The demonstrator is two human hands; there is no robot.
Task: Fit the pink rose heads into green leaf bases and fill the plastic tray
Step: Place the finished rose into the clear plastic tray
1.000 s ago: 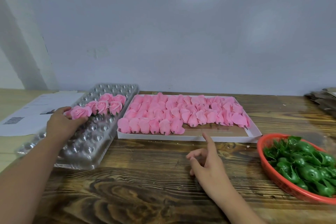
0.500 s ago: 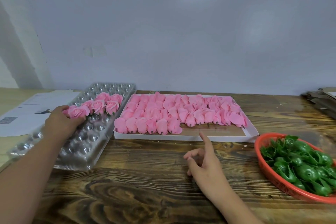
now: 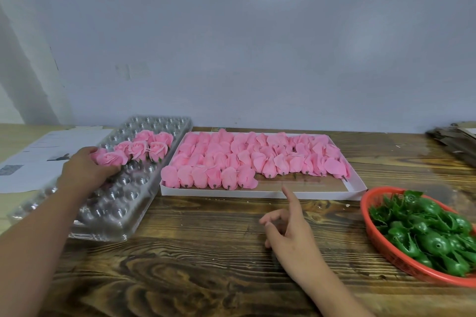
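Dark brown wood with big swirls makes up the table [image 3: 206,278] at the bottom of the frame. Nearest us, in the lower middle, the right hand [image 3: 291,234] hovers over the wood holding nothing, with one finger pointing up and the others loosely bent. At the lower right sits a red basket [image 3: 381,247] full of green leaf bases [image 3: 427,234].

On the left lies the clear plastic tray [image 3: 116,203]. Most of its little cups look bare. The left hand [image 3: 85,175] rests on the tray with its fingers curled around a finished rose [image 3: 113,158], at the end of a short bunch of other finished roses [image 3: 146,145].

Farther back, in the middle, a white box [image 3: 257,194] holds many loose pink rose heads [image 3: 244,159]. Behind it all stands a pale wall [image 3: 257,46].

The tray is light and one end seems to hang past the table edge, so a hard push could tip it and spill the roses. Squeezing too hard could also squash the soft petals.
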